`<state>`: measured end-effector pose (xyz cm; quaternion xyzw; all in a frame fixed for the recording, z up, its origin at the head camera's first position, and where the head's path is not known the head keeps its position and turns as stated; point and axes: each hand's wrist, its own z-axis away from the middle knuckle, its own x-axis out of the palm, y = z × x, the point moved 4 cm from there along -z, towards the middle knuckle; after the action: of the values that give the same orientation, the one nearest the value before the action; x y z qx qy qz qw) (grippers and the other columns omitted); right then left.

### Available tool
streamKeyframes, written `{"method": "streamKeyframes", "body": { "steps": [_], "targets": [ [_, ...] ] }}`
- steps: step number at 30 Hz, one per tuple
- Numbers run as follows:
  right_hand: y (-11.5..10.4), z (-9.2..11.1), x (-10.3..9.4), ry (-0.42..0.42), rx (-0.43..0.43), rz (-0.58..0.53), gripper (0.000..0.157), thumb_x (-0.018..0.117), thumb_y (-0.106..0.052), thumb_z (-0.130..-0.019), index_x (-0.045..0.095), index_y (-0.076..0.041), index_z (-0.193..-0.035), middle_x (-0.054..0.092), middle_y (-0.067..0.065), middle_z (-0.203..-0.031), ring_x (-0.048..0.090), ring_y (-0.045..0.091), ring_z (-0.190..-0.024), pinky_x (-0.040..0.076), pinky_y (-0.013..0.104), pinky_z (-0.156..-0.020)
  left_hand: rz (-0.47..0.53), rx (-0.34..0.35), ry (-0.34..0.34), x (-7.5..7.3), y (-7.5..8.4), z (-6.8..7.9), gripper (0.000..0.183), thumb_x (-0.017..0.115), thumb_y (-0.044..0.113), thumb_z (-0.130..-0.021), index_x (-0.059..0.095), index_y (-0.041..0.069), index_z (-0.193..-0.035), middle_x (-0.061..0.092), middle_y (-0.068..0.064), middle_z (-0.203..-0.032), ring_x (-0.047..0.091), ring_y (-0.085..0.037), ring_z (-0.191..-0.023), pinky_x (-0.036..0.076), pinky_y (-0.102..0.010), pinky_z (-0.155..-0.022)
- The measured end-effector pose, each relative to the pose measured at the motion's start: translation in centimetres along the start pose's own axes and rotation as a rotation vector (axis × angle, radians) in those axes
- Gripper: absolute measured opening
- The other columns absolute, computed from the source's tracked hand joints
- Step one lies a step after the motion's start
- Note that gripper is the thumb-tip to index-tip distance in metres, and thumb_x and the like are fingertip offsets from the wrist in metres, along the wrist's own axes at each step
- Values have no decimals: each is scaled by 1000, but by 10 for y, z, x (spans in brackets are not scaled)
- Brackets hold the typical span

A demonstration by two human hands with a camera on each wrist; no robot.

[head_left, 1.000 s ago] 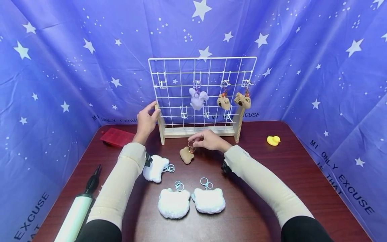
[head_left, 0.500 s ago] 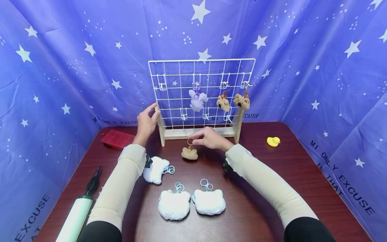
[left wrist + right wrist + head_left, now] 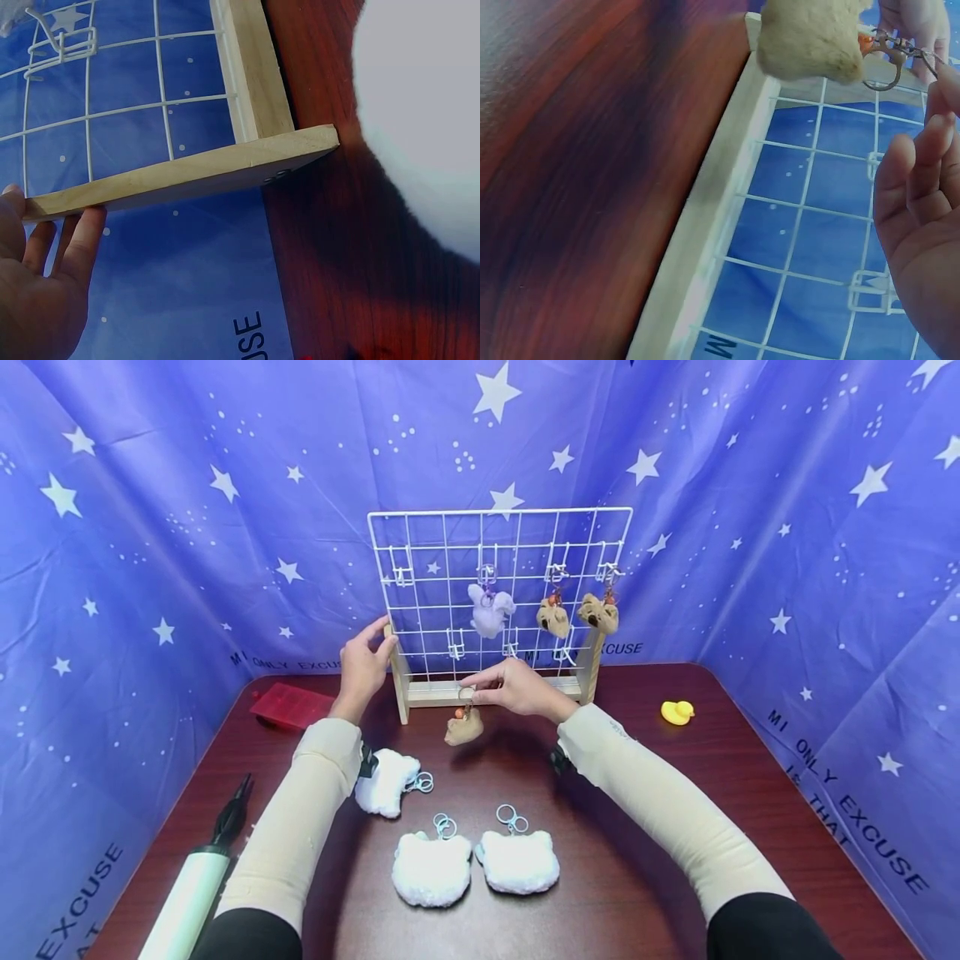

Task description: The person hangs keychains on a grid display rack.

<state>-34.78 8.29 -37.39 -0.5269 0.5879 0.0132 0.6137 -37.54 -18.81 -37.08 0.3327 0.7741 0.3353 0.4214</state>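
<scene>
My right hand [image 3: 517, 687] pinches the metal ring of a brown plush keychain [image 3: 465, 727], which dangles in front of the rack's wooden base. In the right wrist view the plush [image 3: 810, 41] hangs from a clasp with an orange bead, ring between the fingertips. My left hand [image 3: 363, 664] grips the left wooden upright [image 3: 180, 172] of a white wire grid rack [image 3: 446, 585], thumb on one side and fingers on the other. A lilac plush keychain [image 3: 490, 612] and two brown ones, the left [image 3: 555, 617] and the right [image 3: 598, 612], hang from upper hooks. Other hooks hold nothing.
White plush keychains lie on the table: one by the left forearm [image 3: 386, 782], two in front, left [image 3: 432, 870] and right [image 3: 519, 862]. A red plastic box [image 3: 292, 705], a pale pump [image 3: 187, 893] and a yellow toy duck [image 3: 678, 712] lie toward the sides.
My right hand has risen slightly toward the rack, lifting the brown plush keychain, which swings and turns on its ring. My left hand stays at the upright.
</scene>
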Motion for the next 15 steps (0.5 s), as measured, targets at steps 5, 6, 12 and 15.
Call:
{"method": "streamKeyframes", "body": {
  "steps": [5,6,12,15],
  "targets": [
    [-8,-2,-5,-27,14,-31,26,74,-19,-95,77,-19,-120,78,1,-111,48,4,-62,40,20,-54,10,-6,-9,0,1,0,40,72,20,-96,67,25,-136,74,-14,-120,74,-28,-86,62,-20,-61],
    [-9,-2,-6,-30,18,-33,26,73,-19,-95,77,-18,-121,78,2,-111,42,4,-56,36,20,-50,6,-4,-8,0,1,1,40,72,21,-96,67,25,-136,75,-14,-120,74,-28,-86,61,-20,-61],
    [-16,-5,-16,-13,4,-39,27,73,-14,-95,76,-11,-121,78,8,-109,30,1,-46,29,20,-45,12,-2,-5,-1,1,2,40,73,20,-96,68,23,-135,74,-14,-121,76,-30,-87,63,-24,-62],
    [-19,-6,-21,-4,4,-35,28,73,-15,-95,76,-11,-122,78,7,-110,30,1,-46,29,21,-45,17,-5,-6,-1,1,1,40,73,20,-96,68,23,-135,74,-14,-122,76,-30,-89,64,-26,-64]
  ]
}}
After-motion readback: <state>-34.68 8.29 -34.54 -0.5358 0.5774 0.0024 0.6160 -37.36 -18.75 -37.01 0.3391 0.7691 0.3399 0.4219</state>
